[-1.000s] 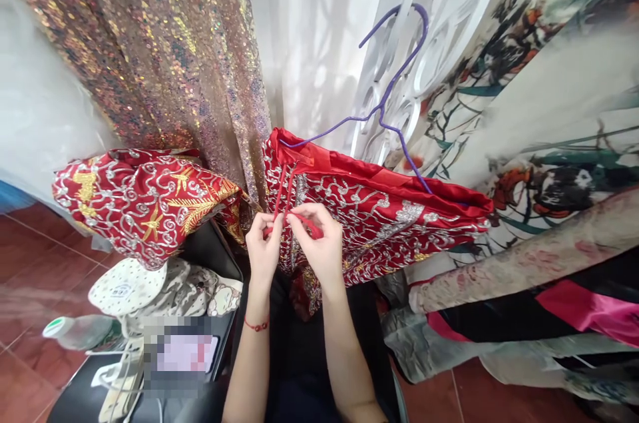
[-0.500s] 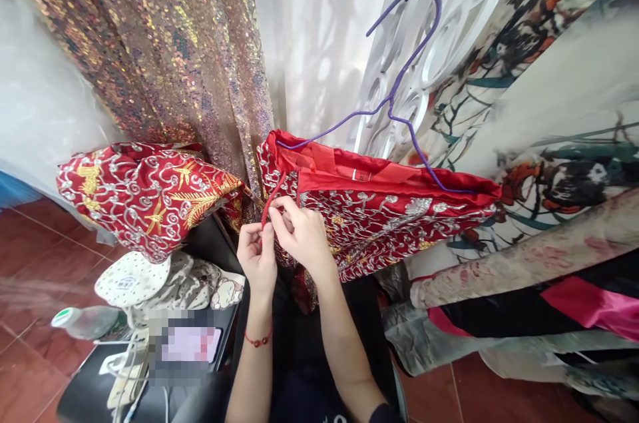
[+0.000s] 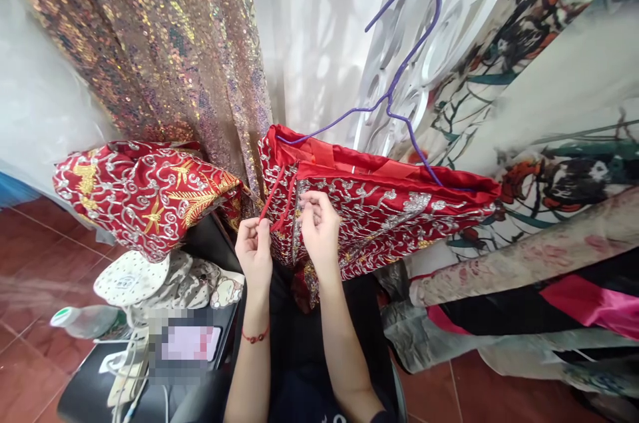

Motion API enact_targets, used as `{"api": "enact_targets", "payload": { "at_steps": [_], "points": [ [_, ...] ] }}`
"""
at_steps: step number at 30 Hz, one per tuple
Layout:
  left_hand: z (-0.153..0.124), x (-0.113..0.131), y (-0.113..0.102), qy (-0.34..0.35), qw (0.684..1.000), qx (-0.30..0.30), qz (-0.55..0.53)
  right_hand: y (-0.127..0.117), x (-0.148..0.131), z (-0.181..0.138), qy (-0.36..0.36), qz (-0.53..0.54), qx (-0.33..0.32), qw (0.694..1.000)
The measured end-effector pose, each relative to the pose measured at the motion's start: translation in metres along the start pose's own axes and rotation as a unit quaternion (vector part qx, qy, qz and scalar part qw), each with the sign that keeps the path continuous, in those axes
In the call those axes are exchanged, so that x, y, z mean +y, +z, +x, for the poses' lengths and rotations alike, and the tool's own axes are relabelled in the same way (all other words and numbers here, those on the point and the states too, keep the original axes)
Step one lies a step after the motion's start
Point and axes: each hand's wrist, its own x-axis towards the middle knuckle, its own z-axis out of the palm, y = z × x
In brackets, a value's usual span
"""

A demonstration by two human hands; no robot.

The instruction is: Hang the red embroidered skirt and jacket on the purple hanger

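Observation:
My left hand (image 3: 254, 250) is closed, its thumb and fingers pinching a thin red fabric cord (image 3: 272, 195). The cord forms a loop that runs down from the waistband of a red garment (image 3: 384, 210) with silver and gold embroidery. A little to the right, my right hand (image 3: 320, 226) hovers in front of the garment with its fingers curled and the tips drawn together. Whatever those tips hold, if anything, is too small to make out. A purple wire hanger (image 3: 389, 100) sits inside the red satin waistband.
Another embroidered red piece (image 3: 144, 196) lies at left, over a black chair. Below it are a dotted white cloth item (image 3: 132, 280), a plastic bottle (image 3: 90, 322) and a phone (image 3: 192, 343). Sequinned fabric (image 3: 190, 43) hangs behind; fabric rolls (image 3: 509, 260) lie at right.
My right hand has moved right, away from the cord and my left hand. The cord now shows as an open loop, its lower end still in my left fingers.

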Motion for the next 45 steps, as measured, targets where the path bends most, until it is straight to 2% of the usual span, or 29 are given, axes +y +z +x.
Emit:
{"api": "enact_targets", "payload": {
  "at_steps": [3, 6, 8, 12, 16, 18, 20, 23, 25, 26, 28, 30, 32, 34, 36, 39, 42, 45],
  "points": [
    [0.001, 0.000, 0.001, -0.011, 1.000, -0.014, -0.018, 0.006, 0.011, 0.001, 0.067, 0.101, -0.094, 0.988],
    [0.002, 0.000, 0.001, -0.036, 0.998, -0.040, -0.039, 0.011, 0.015, -0.001, 0.139, 0.188, -0.205, 0.950],
    [0.002, -0.001, 0.001, -0.052, 0.995, -0.047, -0.064, 0.012, 0.013, -0.003, 0.159, 0.195, -0.219, 0.943],
    [0.007, -0.001, -0.002, -0.080, 0.987, -0.022, -0.140, 0.001, 0.004, -0.002, 0.108, 0.127, -0.150, 0.975],
    [0.015, 0.002, -0.008, -0.122, 0.971, -0.011, -0.206, -0.020, -0.007, 0.006, 0.070, 0.086, -0.158, 0.981],
    [0.019, 0.004, -0.011, -0.147, 0.961, -0.012, -0.235, -0.030, -0.009, 0.011, 0.064, 0.096, -0.098, 0.988],
    [0.022, 0.006, -0.013, -0.159, 0.953, -0.005, -0.257, -0.037, -0.011, 0.013, 0.053, 0.121, 0.003, 0.991],
    [0.024, 0.004, -0.015, -0.169, 0.949, 0.010, -0.267, -0.045, -0.014, 0.012, 0.012, 0.170, 0.135, 0.976],
    [0.027, -0.001, -0.015, -0.177, 0.950, 0.020, -0.256, -0.048, -0.020, 0.007, -0.017, 0.189, 0.173, 0.966],
    [0.028, -0.004, -0.015, -0.176, 0.954, 0.023, -0.242, -0.049, -0.022, 0.004, -0.022, 0.191, 0.170, 0.966],
    [0.032, -0.012, -0.013, -0.165, 0.970, 0.008, -0.176, -0.050, -0.027, -0.002, -0.007, 0.185, 0.123, 0.975],
    [0.037, -0.019, -0.010, -0.148, 0.986, -0.039, -0.058, -0.051, -0.030, -0.004, 0.028, 0.173, 0.053, 0.983],
    [0.043, -0.021, -0.003, -0.114, 0.985, -0.105, 0.071, -0.050, -0.029, -0.004, 0.062, 0.172, 0.000, 0.983],
    [0.048, -0.017, 0.006, -0.055, 0.974, -0.163, 0.147, -0.049, -0.025, -0.001, 0.093, 0.177, -0.031, 0.979],
    [0.054, -0.009, 0.017, 0.002, 0.962, -0.221, 0.159, -0.046, -0.019, 0.002, 0.126, 0.177, -0.052, 0.975],
    [0.060, 0.003, 0.029, 0.050, 0.947, -0.286, 0.135, -0.041, -0.007, 0.006, 0.176, 0.143, -0.103, 0.969],
    [0.063, 0.004, 0.032, 0.067, 0.943, -0.296, 0.138, -0.037, 0.003, 0.009, 0.192, 0.086, -0.156, 0.965],
    [0.063, 0.000, 0.029, 0.042, 0.942, -0.308, 0.128, -0.031, 0.007, 0.014, 0.165, 0.024, -0.164, 0.972]
  ]
}}
